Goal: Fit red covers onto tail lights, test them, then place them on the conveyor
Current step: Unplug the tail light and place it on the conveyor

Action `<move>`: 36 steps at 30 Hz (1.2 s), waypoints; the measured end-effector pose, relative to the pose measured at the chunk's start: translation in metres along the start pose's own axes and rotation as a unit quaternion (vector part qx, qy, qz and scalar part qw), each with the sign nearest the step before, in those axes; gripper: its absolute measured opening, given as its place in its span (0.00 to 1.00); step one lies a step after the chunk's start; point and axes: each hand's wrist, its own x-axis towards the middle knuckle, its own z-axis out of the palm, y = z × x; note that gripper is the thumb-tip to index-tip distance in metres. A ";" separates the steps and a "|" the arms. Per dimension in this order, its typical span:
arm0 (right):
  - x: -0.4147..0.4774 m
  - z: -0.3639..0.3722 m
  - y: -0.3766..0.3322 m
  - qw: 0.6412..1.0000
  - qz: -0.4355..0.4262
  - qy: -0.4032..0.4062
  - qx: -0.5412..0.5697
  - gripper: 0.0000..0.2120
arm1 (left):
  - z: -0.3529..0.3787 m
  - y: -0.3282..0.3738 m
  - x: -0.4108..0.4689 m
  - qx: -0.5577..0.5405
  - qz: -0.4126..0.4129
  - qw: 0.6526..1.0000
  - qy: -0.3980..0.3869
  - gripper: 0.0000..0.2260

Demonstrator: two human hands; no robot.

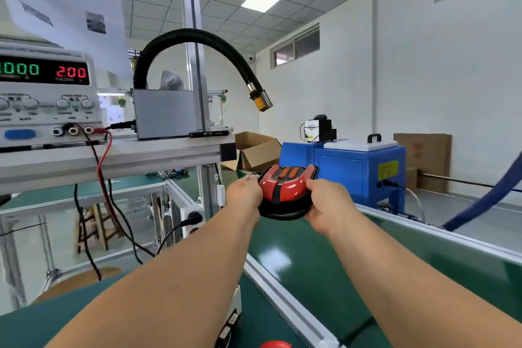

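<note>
Red cover [285, 188]: glossy and domed, crossed by black bands, with a bright highlight on its curved face. It is seated on top of the lamp body.
Far end of the lamp: a dark recess holding three orange-red bars side by side, flanked by red corners.
Tail light [282, 213]: a black rounded housing shows as a dark rim under the cover and is wider than it.
Position: held up in the air between both hands, over the conveyor belt [310, 277] and not resting on it. It is tilted so that the cover faces the camera.
Left hand [244, 192]: grips the lamp's left edge. Most of its fingers are hidden behind the hand.
Right hand [327, 203]: grips the right edge, with the thumb on top of the cover and the fingers under the housing.
Belt: dark green and shiny, edged by pale metal rails, running away from the person.
Behind the lamp: a blue machine [358, 172] stands beside the belt, and an open cardboard box [254, 152] sits to its left.
Bench on the left: a power supply [45, 93] has lit green and red digits, and red and black leads [101, 167] hang from its sockets.
Above the bench: a black ribbed hose [197, 39] arches over and ends in a metal and yellow nozzle.
</note>
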 end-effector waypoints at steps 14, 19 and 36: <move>-0.084 -0.114 -0.021 0.975 -0.141 0.123 -0.120 0.11 | 0.045 -0.038 -0.100 -0.067 -0.069 0.973 -0.209 0.14; -0.137 -0.175 -0.042 0.952 -0.190 0.193 -0.140 0.11 | 0.078 -0.048 -0.163 -0.081 -0.085 0.952 -0.281 0.14; -0.320 -0.361 -0.102 0.863 -0.267 0.396 -0.165 0.19 | 0.177 -0.099 -0.394 0.010 -0.074 0.841 -0.536 0.20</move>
